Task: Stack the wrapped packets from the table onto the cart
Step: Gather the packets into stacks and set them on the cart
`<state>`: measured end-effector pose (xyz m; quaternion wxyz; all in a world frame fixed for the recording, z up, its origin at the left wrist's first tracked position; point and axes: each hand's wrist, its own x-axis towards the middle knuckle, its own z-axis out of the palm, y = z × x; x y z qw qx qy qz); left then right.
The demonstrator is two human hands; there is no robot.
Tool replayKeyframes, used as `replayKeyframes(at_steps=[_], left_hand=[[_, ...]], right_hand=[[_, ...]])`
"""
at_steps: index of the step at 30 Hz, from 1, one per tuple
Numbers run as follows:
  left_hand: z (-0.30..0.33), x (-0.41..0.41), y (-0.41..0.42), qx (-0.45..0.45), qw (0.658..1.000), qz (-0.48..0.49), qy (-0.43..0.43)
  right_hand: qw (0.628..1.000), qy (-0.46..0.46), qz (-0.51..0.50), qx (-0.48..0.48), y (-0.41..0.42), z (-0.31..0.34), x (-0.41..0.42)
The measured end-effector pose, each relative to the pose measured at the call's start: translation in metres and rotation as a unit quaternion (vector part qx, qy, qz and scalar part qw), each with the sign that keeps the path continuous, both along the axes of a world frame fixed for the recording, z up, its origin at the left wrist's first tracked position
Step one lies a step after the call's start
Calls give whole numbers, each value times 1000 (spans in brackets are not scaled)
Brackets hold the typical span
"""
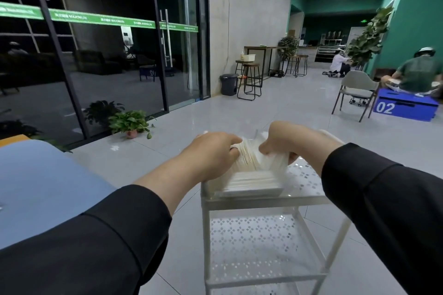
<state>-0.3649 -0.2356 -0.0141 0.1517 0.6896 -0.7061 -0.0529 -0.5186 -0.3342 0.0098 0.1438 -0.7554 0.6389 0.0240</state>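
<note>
Both hands grip one bundle of packets (249,158) over the cart (263,199) — our left hand (211,153) curled round its left end, our right hand (285,143) round the right. Beneath our fingers lies a flat stack (251,184) on the top shelf. We judge the thin white wraps light, limp and slippery — likely to fan apart — so squeezing from both ends seems wisest. The blue table (43,182) sits left of our left hand.

Long black sleeves (96,235), bare hands
</note>
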Motion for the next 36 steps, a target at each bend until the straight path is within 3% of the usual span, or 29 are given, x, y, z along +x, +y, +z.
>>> replayKeyframes(at_steps=[10,24,32,36], left_hand=[[1,-8,-3,8,1000,-9,-25],[-1,-26,-26,58,990,-14,-126],[3,-32,-32,118,987,-30,-109],[3,-30,-31,104,989,-38,-96]], right_hand=[[951,-290,-27,101,-3,-12,-34],[927,-367,28,73,-5,-40,-48],[907,-414,18,76,-8,-47,-56],[901,-424,30,83,-4,-48,-58]])
